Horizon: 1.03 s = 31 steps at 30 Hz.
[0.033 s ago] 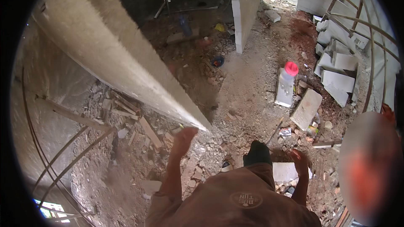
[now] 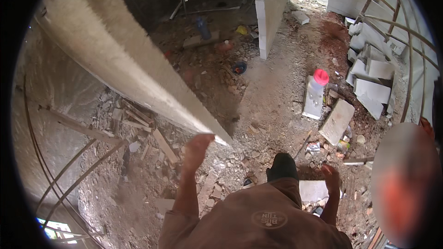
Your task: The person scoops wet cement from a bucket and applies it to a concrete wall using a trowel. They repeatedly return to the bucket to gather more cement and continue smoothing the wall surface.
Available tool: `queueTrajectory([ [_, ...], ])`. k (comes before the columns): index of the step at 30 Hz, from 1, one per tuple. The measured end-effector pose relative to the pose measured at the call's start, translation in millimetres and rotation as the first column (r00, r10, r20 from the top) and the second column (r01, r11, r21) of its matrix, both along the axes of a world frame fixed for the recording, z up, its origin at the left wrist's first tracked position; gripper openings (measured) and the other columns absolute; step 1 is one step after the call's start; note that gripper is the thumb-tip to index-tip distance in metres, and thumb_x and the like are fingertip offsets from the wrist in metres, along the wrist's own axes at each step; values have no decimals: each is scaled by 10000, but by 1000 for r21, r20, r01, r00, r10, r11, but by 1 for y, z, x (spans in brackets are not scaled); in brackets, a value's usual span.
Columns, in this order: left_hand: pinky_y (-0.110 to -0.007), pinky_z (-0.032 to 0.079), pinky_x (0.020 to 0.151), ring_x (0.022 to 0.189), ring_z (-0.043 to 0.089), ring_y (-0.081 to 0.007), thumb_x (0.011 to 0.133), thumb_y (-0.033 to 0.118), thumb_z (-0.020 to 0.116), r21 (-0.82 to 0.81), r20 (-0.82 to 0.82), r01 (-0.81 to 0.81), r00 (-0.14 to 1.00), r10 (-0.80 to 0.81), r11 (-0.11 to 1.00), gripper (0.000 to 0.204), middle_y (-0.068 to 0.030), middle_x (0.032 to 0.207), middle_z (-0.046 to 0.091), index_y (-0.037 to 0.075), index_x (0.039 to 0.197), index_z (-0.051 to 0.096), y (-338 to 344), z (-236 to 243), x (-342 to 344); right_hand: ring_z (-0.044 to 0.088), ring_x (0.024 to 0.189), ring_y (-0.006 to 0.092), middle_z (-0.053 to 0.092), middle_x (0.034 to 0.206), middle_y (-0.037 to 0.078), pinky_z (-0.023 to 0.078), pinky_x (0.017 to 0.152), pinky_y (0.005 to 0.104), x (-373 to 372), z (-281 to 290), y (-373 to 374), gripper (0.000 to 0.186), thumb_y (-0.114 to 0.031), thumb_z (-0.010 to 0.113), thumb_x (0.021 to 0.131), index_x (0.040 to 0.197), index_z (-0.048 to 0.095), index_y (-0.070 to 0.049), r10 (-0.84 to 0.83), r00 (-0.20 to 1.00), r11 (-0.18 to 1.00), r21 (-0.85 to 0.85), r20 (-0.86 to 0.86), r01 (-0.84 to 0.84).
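Observation:
My left hand [image 2: 199, 147] is raised at the near bottom end of a thick, rough-edged plastered wall [image 2: 152, 80]. Its fingertips overlap the pale wall edge; whether they touch it cannot be told. The fingers look extended, and I see nothing held. Lower on the right, my right hand [image 2: 330, 175] hangs beside my body with loosely bent fingers, slightly apart and empty. Below it lies a flat white block [image 2: 316, 190], partly hidden by my arm and shirt.
A red-capped clear bottle [image 2: 319, 83] stands by pale blocks [image 2: 337, 121]. Broken white blocks [image 2: 373, 80] lie heaped at the right. Wood strips [image 2: 164, 145] and rubble cover the ground at left. A person with a blurred head [image 2: 406, 180] is close on my right. Bent rods [image 2: 408, 64] stand behind.
My left hand has risen slightly along the wall edge. My right hand has barely moved, and the view has shifted a little.

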<state>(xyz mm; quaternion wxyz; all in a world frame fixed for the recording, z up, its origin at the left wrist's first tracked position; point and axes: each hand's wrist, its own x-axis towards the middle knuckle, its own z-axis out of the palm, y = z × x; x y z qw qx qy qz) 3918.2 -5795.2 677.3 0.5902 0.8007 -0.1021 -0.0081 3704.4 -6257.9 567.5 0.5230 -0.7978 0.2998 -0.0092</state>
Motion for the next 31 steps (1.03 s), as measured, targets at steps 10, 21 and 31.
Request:
queueTrajectory([
  [10, -338, 513, 733, 932, 616, -202, 878, 168, 609, 374, 194, -110, 980, 38, 921, 141, -92, 999, 630, 88, 995, 609, -106, -12, 206, 614, 964, 259, 645, 1018, 191, 458, 865, 354, 405, -31, -136, 478, -366, 596, 862, 1097, 589, 51, 342, 930, 876, -313, -135, -367],
  [21, -448, 457, 842, 995, 581, -345, 898, 474, 436, 493, -591, 13, 739, 324, 870, 399, -180, 1024, 623, 154, 1008, 647, -133, -204, 163, 494, 779, 72, 570, 874, 10, 427, 733, 245, 780, 65, 83, 301, -259, 604, 875, 1009, 612, 10, 844, 450, 466, 16, 293, -885],
  [31, -339, 476, 662, 777, 602, -229, 861, 121, 510, 395, -152, -723, 558, 816, 567, 151, -84, 762, 604, 97, 957, 625, -100, -250, 232, 551, 619, 101, 580, 770, 32, 464, 562, 265, 874, 271, 397, 532, -473, 570, 875, 1148, 546, -17, 736, 108, -78, 243, 668, -967],
])
